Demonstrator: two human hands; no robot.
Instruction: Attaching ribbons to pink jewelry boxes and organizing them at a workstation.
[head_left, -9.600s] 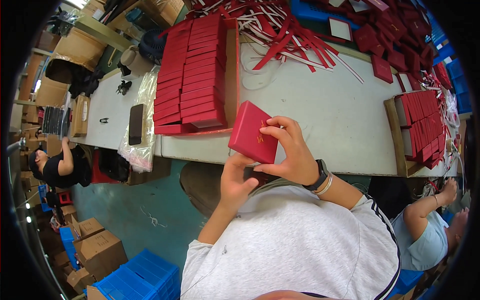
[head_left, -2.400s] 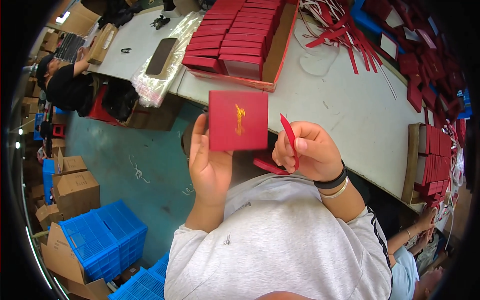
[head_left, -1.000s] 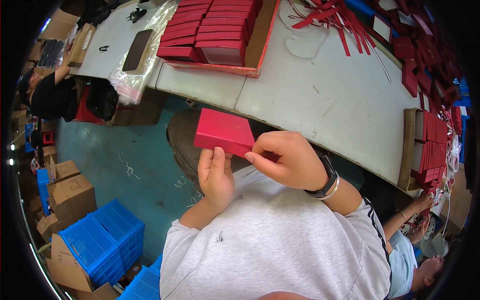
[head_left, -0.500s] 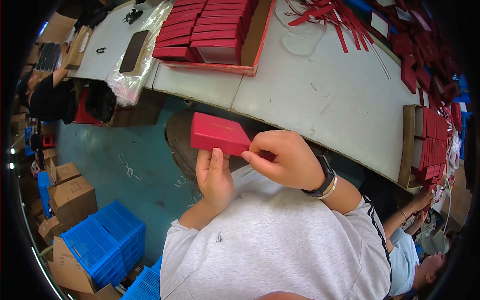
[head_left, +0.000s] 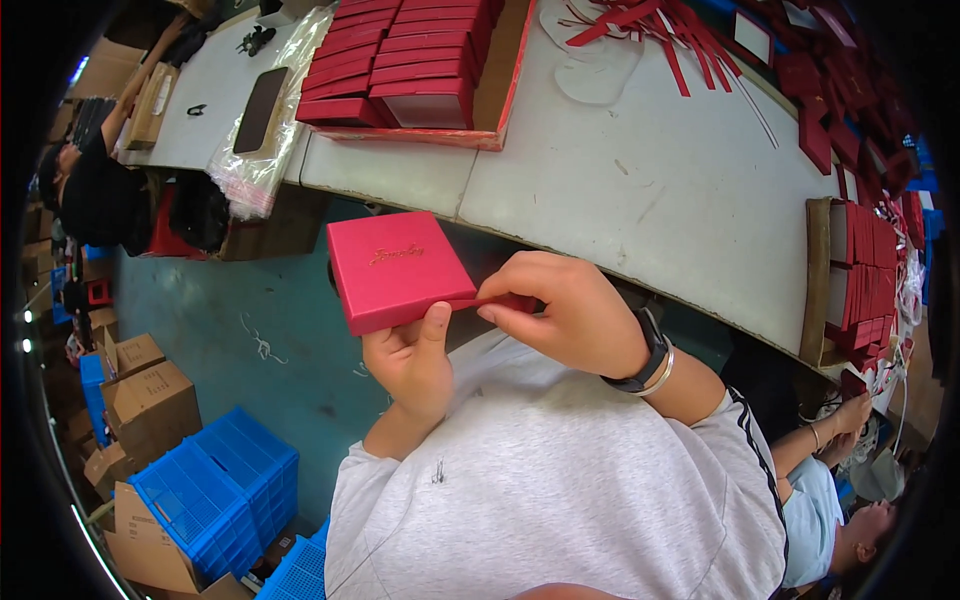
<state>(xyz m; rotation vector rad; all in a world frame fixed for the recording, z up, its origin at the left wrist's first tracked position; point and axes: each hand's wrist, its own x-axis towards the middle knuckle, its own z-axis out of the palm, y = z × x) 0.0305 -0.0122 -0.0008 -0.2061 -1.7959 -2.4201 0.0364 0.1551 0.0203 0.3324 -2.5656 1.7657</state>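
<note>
A flat, square red gift box (head_left: 395, 268) with gold lettering on its top is in front of my chest, just off the table's near edge. My left hand (head_left: 412, 365) is closed on it from below, the thumb along its near side. At the box's right corner, my right hand (head_left: 560, 308) pinches a narrow red strip (head_left: 462, 304) that reaches to the box's side. More red shows inside the curled right fingers. How the strip joins the box is not visible.
The white table (head_left: 570, 180) bears a tray of stacked red boxes (head_left: 420, 75), loose red strips (head_left: 680, 40) and a phone (head_left: 262, 110). Another box-filled carton (head_left: 818, 290) stands at right. Blue crates (head_left: 215, 485) and cardboard boxes (head_left: 150, 400) are lower left. Co-workers sit at both sides.
The box has moved left and turned, so its top faces me more. My left hand has shifted slightly left and down with it, while the red strip now shows between box and right hand.
</note>
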